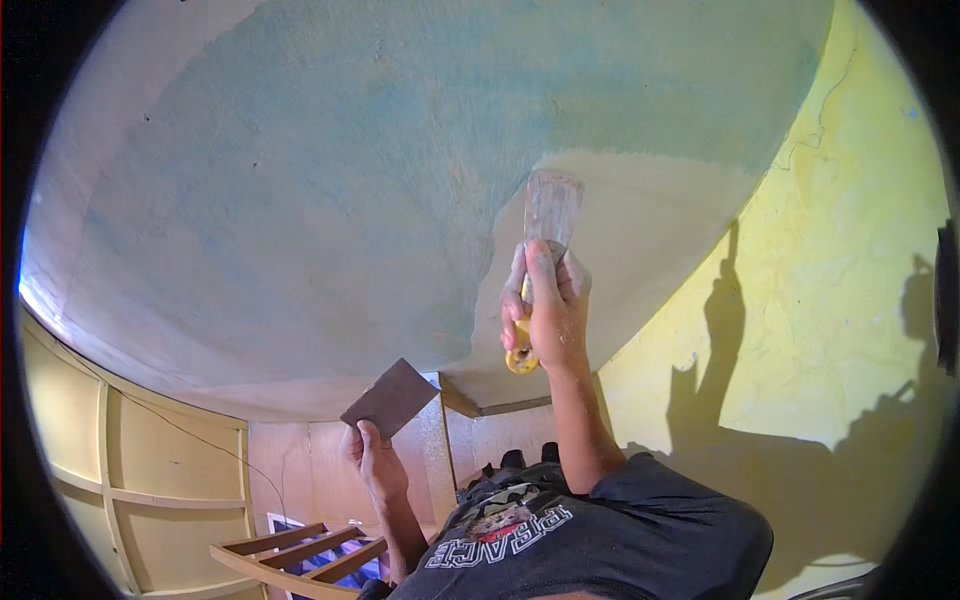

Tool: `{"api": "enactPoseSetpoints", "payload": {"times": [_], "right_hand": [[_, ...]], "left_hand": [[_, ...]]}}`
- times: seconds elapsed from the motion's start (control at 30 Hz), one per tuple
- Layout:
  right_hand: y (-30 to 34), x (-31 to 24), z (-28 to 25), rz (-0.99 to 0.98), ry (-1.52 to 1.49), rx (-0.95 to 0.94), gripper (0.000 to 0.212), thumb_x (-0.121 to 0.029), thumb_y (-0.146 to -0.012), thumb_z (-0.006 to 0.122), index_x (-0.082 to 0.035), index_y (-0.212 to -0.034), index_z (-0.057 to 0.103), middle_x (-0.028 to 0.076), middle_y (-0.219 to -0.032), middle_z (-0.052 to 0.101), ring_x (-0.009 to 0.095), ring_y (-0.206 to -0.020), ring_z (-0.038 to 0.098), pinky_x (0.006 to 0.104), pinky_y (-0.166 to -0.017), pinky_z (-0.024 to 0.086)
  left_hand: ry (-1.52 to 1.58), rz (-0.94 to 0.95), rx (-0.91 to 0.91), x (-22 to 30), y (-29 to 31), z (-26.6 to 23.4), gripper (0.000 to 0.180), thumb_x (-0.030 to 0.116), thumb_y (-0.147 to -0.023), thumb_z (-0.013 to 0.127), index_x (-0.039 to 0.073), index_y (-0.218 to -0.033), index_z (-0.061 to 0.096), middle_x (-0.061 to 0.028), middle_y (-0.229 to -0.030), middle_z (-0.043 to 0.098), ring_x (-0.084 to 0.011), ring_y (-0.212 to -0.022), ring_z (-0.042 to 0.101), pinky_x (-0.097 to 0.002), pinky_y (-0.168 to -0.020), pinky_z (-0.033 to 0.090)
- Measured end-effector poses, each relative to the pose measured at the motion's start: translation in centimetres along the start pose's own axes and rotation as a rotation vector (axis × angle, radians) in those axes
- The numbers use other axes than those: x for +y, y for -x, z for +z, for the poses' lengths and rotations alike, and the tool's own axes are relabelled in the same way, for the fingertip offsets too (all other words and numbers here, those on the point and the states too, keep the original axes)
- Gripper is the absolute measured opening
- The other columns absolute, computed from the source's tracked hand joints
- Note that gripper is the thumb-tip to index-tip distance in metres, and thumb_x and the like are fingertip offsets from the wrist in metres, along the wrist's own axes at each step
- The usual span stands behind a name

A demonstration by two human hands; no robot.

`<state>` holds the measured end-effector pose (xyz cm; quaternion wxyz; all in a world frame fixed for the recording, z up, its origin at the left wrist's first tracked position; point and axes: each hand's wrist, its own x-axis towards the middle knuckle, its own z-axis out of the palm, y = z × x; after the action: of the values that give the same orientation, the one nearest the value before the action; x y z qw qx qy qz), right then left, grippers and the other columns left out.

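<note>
My right hand point(548, 300) is raised and closed around a putty knife point(553, 207) with a wide, smeared metal blade and a yellow handle. Its thumb presses on the base of the blade. The blade points up the ceiling point(400, 200), over the edge between a blue-green area and a pale, smooth coated strip; whether it touches cannot be told. Lower and to the left, my left hand point(372, 458) pinches a flat, dark grey-brown rectangular plate point(393, 400) by its lower corner. The plate is tilted, and no putty can be made out on it. Pale dust covers my right fingers.
A yellow wall point(830, 270) with a crack and shadows of my arm stands at the right. Wooden wall panels point(175, 450) with a hanging wire are at the lower left. Below my left arm stands a wooden slatted frame point(300, 552), with something blue behind it.
</note>
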<state>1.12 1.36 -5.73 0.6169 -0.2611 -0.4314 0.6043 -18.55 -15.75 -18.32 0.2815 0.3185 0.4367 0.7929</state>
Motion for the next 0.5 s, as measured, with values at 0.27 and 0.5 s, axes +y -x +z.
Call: {"api": "enactPoseSetpoints", "payload": {"times": [0.27, 0.5], "right_hand": [[-0.1, 0.0, 0.2, -0.003, 0.013, -0.003, 0.033, -0.031, -0.106, 0.046, -0.006, -0.084, 0.046, 0.004, -0.053, 0.045, 0.014, -0.034, 0.045, 0.0285, -0.034, 0.039], [0.0, 0.2, -0.3, 0.018, 0.004, 0.006, 0.031, -0.031, -0.106, 0.047, -0.006, -0.087, 0.047, 0.004, -0.053, 0.045, 0.015, -0.035, 0.045, 0.0291, -0.034, 0.04]], "left_hand": [[-0.03, -0.053, -0.034, -0.5, 0.5, 0.4, 0.031, 0.027, -0.104, 0.058, -0.002, -0.114, 0.064, -0.0074, -0.112, 0.067, -0.0159, -0.103, 0.061, -0.0336, -0.092, 0.048], [-0.032, -0.059, -0.036, -1.1, 0.4, 0.4, 0.031, 0.027, -0.104, 0.057, 0.0, -0.117, 0.063, -0.0071, -0.115, 0.065, -0.0162, -0.105, 0.061, -0.0352, -0.092, 0.049]]}}
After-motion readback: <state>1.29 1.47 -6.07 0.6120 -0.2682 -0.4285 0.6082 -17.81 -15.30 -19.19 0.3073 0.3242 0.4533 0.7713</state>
